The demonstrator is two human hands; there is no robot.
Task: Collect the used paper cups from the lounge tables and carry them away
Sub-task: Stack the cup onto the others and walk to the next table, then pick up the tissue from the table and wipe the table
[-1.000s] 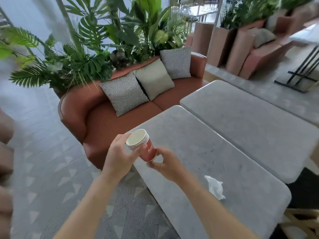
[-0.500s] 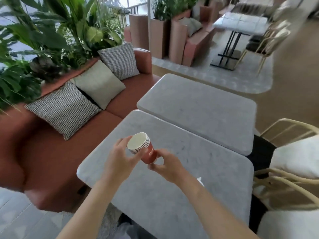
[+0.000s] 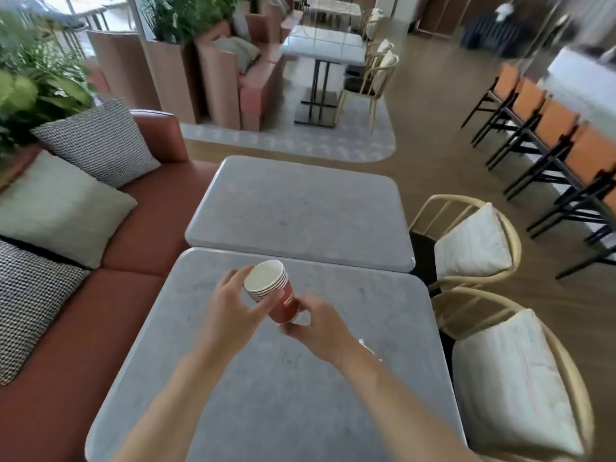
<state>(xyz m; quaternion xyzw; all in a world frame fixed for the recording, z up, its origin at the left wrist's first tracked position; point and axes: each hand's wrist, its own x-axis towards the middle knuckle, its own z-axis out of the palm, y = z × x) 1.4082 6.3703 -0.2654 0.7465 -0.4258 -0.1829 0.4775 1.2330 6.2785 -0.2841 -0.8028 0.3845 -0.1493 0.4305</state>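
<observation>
Both hands hold a stack of red paper cups (image 3: 275, 293) tilted above the near grey table (image 3: 233, 395): the left hand (image 3: 233, 310) grips its rim end, the right hand (image 3: 318, 325) its base. Something white (image 3: 365, 345), perhaps a napkin, peeks out beside the right wrist.

One stack of red paper cups (image 3: 273, 291) sits at the centre of the frame, its nested rims too close to count surely. Two hands hold it: left hand (image 3: 230, 310), right hand (image 3: 320, 323). Two grey tables (image 3: 300, 208) fill the middle. Three cushions (image 3: 96, 141) lie on one sofa (image 3: 156, 235) at left. Two cane chairs (image 3: 466, 241) stand at right.
</observation>
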